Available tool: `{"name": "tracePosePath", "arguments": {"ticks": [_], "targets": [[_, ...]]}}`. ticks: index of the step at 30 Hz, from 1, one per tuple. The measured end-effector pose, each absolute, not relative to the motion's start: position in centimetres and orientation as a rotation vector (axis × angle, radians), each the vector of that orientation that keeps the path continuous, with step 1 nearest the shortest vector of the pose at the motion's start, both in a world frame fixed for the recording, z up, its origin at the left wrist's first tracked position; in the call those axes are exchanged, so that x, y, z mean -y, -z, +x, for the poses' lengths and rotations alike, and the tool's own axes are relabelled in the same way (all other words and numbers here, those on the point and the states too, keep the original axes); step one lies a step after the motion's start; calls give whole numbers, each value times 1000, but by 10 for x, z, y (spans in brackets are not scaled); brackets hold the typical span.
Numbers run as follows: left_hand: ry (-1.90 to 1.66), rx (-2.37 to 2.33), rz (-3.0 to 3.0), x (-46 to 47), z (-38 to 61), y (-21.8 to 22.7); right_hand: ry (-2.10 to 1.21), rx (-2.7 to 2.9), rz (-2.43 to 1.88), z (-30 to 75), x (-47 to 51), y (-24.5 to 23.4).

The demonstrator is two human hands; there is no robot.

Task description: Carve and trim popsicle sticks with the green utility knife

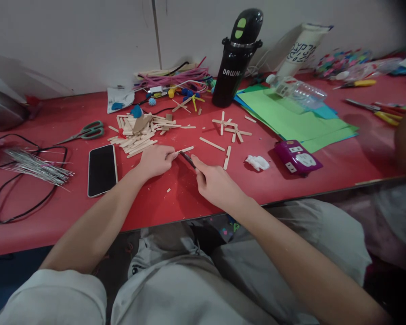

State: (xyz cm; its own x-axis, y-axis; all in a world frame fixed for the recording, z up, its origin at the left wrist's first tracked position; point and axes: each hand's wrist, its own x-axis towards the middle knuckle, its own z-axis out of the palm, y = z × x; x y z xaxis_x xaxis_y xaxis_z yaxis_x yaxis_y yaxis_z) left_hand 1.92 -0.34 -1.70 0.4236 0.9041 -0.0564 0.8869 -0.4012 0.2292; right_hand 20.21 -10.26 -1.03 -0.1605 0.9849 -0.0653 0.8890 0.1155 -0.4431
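Observation:
My left hand (155, 160) rests on the red table (176, 198) with its fingers pinched on a wooden craft stick (185, 149) that lies flat. My right hand (213, 183) is closed around a thin dark tool (187, 158), whose tip meets the stick beside my left fingertips. A heap of wooden sticks (138, 133) lies just behind my left hand. More loose sticks (228, 128) are scattered behind my right hand.
A black phone (102, 169) lies left of my left hand, with scissors (84, 132) and a bundle of wires (34, 166) farther left. A black bottle (237, 58), green paper (291, 119), a purple power strip (297, 156) and a white wad (257, 162) are to the right.

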Motion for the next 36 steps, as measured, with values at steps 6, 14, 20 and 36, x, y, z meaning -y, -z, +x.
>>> {"name": "tracePosePath", "arguments": {"ticks": [6,14,20,36], "targets": [[-131,-1573,2499,1,18,21,-555,2153,-1820,204,103,12],[-92,-1597,2460,-1,20,19,-570,2066,-1760,208,104,15],[-102,-1593,2453,1,21,16,-577,2078,-1779,206,102,14],[-108,-1588,2475,-2,21,20,-521,2166,-1830,203,100,11]]}}
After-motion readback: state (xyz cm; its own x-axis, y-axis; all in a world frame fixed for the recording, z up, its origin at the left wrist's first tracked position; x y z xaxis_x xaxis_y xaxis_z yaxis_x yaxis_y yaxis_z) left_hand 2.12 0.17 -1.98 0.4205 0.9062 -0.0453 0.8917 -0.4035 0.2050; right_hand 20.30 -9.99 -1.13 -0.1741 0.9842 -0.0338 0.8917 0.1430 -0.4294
